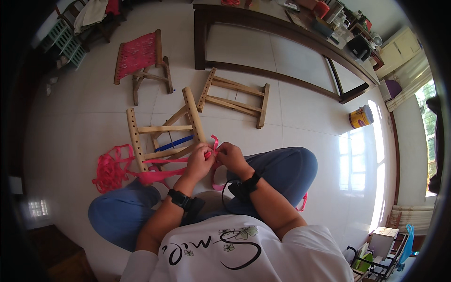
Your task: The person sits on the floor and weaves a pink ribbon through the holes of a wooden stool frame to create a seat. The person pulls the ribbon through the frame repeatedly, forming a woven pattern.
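Both of my hands meet at the near right end of a wooden folding stool frame (165, 129), which has rows of holes along its two top rails. My left hand (199, 162) and my right hand (230, 158) pinch a pink ribbon (214, 141) between the fingertips, and a short end sticks up above them. From my left hand two strands run leftward to the stool's left rail, one reaching a hole. A tangled heap of pink ribbon (109, 169) lies on the floor to the left. A blue rod (174, 143) shows inside the frame.
A stool with a woven pink seat (137, 56) stands at the back left. Another bare stool frame (234, 97) lies behind. A long dark wooden table (246, 17) spans the back, holding assorted items. A yellow bucket (361, 117) is at the right, and a green plastic crate (65, 40) at the far left.
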A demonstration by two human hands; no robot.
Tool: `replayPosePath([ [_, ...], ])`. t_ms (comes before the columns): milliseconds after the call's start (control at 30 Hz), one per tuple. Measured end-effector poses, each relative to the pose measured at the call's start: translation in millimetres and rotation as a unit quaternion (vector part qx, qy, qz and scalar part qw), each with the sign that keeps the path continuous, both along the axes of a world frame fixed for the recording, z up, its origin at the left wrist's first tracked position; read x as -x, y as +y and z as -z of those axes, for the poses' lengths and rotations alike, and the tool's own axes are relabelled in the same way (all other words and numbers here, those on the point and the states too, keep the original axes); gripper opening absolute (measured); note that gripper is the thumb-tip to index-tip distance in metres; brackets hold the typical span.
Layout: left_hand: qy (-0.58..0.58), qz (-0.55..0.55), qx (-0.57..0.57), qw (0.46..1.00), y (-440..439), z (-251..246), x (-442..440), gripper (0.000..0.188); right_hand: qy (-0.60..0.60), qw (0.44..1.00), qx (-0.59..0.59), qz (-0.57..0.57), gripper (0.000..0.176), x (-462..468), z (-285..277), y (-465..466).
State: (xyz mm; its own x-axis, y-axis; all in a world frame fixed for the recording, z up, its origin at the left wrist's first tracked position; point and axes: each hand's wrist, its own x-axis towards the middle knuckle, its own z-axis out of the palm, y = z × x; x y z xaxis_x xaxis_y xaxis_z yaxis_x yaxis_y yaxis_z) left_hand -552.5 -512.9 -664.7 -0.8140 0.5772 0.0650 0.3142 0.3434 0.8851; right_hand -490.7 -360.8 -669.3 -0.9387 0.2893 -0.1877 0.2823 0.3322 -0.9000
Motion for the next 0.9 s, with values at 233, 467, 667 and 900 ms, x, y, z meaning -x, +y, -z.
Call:
replayPosePath([
  [233, -0.019, -0.013, -0.008, 1.000, 1, 1, 0, 0.017, -0.031, 0.968, 0.242, 0.063, 0.014, -2, -10, -1],
  [467, 0.035, -0.036, -0.043, 0.998, 4, -2, -2, 0.014, -0.003, 0.989, 0.145, 0.017, 0.017, -5, -9, -1],
  [667, 0.089, -0.030, -0.012, 0.995, 2, -6, -6, 0.014, -0.014, 0.994, 0.106, 0.038, 0.016, -3, -1, 0],
  [900, 0.095, -0.012, 0.060, 0.994, -1, -14, -7, 0.012, -0.062, 0.979, 0.186, 0.053, 0.013, -4, -21, 9],
])
